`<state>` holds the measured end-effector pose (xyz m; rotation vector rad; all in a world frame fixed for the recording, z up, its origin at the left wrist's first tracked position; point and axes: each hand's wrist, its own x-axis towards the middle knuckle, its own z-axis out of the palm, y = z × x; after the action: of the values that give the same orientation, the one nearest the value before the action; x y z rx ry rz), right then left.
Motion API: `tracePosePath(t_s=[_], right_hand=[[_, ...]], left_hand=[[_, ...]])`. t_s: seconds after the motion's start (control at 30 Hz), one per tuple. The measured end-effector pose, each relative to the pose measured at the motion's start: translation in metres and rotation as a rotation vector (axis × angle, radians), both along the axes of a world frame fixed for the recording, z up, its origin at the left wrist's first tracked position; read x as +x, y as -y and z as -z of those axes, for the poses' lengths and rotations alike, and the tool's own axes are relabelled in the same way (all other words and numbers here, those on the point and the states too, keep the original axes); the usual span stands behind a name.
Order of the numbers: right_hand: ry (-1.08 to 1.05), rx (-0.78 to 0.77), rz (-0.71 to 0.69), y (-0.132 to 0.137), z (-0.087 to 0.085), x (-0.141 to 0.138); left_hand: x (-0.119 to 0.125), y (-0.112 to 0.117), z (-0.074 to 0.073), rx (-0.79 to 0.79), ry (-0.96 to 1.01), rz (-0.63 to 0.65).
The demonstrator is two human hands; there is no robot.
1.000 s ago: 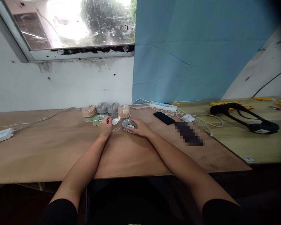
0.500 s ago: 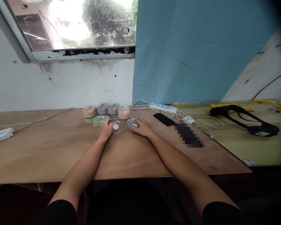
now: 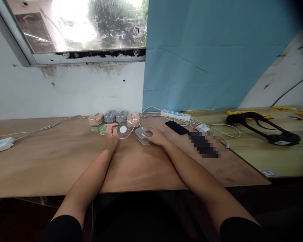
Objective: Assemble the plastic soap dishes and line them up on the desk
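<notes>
Pwr strip at far L of frame, cut off by the edge; its print's too small to read. L of centre, peach box sits on a green box; another green box is partly hidden behind the L hand. L-hand fingers are bent at the edge of a clear plastic piece w/ a white disc; contact's hidden, so can't tell if they're pinching it. Vs 0.5 s ago, that disc is a bit higher in frame & the hand slightly further L. Behind, two grey boxes & a second peach box; marks on tops illegible, lower units hard to make out.

Centre of frame: grey container on the table, its R end clasped by R hand, thumb over the top, other fingers partly hidden. It's nearer the lower edge than 0.5 s ago.

R of that: phone, second pwr strip w/ tangled cables, pixelated dark patch, unidentifiable. Far R: black headgear; below it, table-edge label, unreadable.
</notes>
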<state>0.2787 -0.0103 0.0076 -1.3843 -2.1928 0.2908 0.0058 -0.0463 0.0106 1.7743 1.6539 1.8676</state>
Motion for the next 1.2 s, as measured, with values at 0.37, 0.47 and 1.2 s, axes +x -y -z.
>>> tracePosePath(t_s=[0.37,0.47,1.2], right_hand=[[-0.216,0.312,-0.231,0.030,-0.004,-0.032],[-0.101,0.433,-0.215,0.030,-0.003,-0.035],[0.022,0.143,0.102,-0.035,0.024,0.014]], left_hand=[[0.035,0.007,0.009,0.062,-0.106,0.255],[0.045,0.009,0.011,0.048,-0.166,0.388],[0.041,0.011,0.008,-0.280,-0.436,0.429]])
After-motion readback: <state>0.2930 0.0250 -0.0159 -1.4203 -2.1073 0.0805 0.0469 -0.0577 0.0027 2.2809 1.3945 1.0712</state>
